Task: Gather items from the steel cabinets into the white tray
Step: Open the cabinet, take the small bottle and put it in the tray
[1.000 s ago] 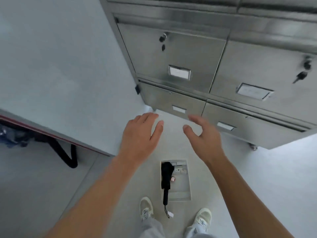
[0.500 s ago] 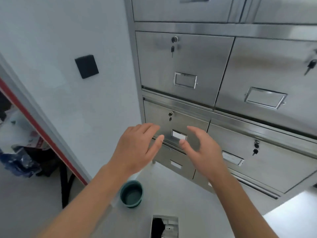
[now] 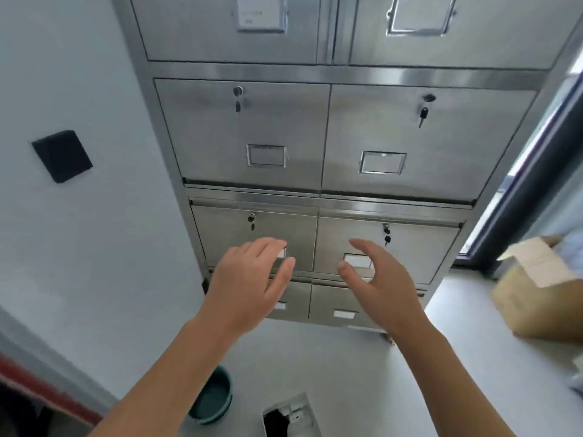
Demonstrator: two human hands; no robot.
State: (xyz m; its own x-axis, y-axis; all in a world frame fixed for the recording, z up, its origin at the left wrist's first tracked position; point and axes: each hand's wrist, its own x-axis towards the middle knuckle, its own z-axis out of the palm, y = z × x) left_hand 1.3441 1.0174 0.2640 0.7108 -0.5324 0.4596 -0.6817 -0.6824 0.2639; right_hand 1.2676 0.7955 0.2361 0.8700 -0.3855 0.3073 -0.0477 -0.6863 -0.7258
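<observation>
The left hand point(image 3: 252, 279) is hovering palm-down with its fingers loosely spread, holding nothing, in front of the left drawer point(image 3: 227, 234) in the lower part of the steel cabinets point(image 3: 331, 72). It is covering most of that drawer's label holder. The right hand point(image 3: 381, 279) is hanging just beside it, thumb and fingers relaxed and apart, also gripping nothing, in front of the label holder point(image 3: 356, 260) of the right drawer point(image 3: 419, 247) in the same row. Whether either hand is touching the steel cannot be told.

The drawer fronts are all looking closed, so their contents are hidden. Small keys are hanging from the locks: one point(image 3: 238, 106) on the upper left drawer, one point(image 3: 422, 115) on the upper right, and one point(image 3: 386, 238) on the right drawer by the hands.

The white tray point(image 3: 307, 405) is lying on the floor point(image 3: 347, 367) at the near edge, between the forearms and well apart from the hands. A black item point(image 3: 276, 422) is filling its left side, with small white pieces point(image 3: 295, 416) beside it; what they are is too small to tell.

A teal basin point(image 3: 214, 395) is sitting on the floor just left of the tray, its contents unclear. A cardboard box point(image 3: 536, 291) with raised flaps is standing to the right, its inside hidden.
</observation>
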